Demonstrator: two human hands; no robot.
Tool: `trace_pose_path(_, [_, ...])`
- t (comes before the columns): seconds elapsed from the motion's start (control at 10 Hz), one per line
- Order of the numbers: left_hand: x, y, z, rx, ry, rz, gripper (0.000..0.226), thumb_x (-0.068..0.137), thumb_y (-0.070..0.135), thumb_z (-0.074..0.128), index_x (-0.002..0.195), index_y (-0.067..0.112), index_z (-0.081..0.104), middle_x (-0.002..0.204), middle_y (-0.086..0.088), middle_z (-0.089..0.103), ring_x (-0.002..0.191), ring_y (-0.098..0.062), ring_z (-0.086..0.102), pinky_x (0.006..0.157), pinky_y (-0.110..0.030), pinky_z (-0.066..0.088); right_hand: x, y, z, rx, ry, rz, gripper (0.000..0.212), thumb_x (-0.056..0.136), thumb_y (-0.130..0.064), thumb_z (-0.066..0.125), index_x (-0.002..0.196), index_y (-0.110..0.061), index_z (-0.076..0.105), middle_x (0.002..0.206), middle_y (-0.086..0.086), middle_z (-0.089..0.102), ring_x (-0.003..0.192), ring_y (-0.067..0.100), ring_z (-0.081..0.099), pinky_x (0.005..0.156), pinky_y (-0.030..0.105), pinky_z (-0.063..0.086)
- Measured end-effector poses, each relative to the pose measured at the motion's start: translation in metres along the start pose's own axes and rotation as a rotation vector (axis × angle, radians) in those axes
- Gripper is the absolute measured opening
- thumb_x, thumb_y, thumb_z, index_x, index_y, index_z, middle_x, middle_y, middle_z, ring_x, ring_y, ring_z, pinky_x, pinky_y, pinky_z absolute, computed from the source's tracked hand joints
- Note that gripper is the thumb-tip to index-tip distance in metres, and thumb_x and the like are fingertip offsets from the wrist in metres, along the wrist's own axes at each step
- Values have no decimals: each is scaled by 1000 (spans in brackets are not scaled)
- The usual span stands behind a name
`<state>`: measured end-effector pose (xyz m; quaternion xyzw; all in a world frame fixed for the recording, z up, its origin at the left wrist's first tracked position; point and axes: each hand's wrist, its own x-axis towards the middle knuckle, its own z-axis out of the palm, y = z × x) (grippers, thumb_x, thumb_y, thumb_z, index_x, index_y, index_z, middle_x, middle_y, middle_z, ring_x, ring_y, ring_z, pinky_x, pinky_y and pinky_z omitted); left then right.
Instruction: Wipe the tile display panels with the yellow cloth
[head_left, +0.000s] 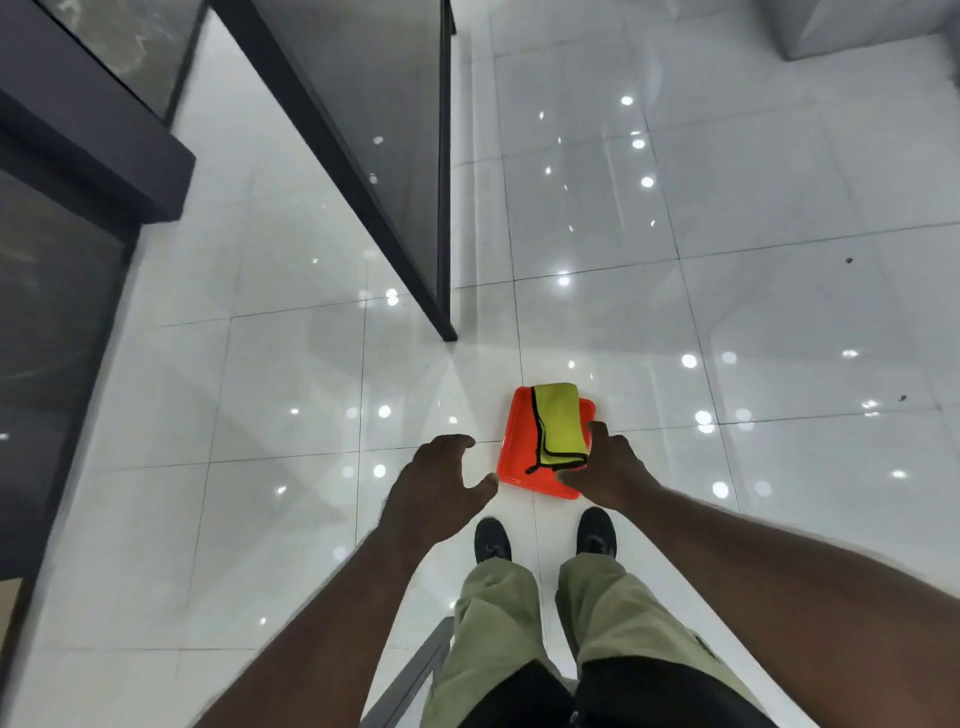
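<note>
In the lower middle of the frame we see the yellow cloth lying folded on an orange tray, which stands on the glossy floor. Our right hand is released, with thumb and fingers spread around the cloth's near corner, probably to take it. Whether it touches already, we cannot tell. Our left hand hangs free with loosely curved fingers and grasps nothing. The dark-framed tile display panels stand at the upper left and, we judge, are not yet wiped.
</note>
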<state>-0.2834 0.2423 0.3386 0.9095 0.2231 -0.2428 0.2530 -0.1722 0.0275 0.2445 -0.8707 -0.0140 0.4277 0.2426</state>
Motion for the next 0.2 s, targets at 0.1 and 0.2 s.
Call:
trace_pose_path(0.1, [26, -9, -10, 29, -18, 17, 66, 103, 51, 67, 159, 22, 48, 163, 5, 49, 151, -16, 42, 117, -31, 39, -5, 8, -1, 29, 31, 5, 91, 89, -42, 81, 161, -21, 28, 138, 18, 53, 124, 37, 60, 97, 43, 53])
trace_pose_path(0.2, [45, -9, -14, 25, -8, 45, 66, 103, 50, 68, 158, 20, 49, 163, 4, 49, 151, -17, 42, 117, -32, 39, -1, 13, -8, 93, 79, -7, 84, 91, -36, 80, 159, -20, 33, 140, 17, 55, 131, 35, 57, 101, 42, 50])
